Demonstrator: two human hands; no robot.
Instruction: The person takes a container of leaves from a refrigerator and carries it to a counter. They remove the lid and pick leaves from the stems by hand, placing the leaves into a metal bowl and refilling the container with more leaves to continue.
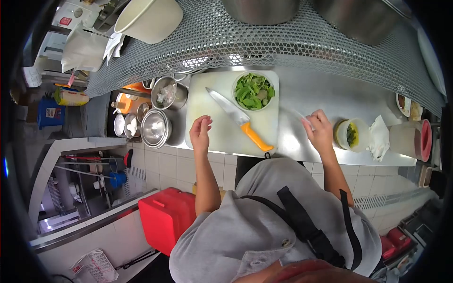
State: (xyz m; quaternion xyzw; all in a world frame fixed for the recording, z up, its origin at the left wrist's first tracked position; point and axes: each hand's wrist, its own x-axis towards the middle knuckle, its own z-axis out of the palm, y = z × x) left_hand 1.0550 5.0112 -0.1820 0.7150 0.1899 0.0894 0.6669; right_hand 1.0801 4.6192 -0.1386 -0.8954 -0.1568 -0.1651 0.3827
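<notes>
Loosely curled, the left hand [201, 133] hovers at the left side of the white cutting board [219, 129], its grip slack with the fingers apart from the thumb, while the right hand [321, 132] is bent above the table [295, 96] to the board's right, where I cannot tell whether its grip is closed on anything. On the board, the orange-handled knife [241, 118] lies slantwise, and leafy greens [254, 91] fill a round tub [234, 97] at its far right corner. Left of the board stand stacked metal bowls [155, 128].
</notes>
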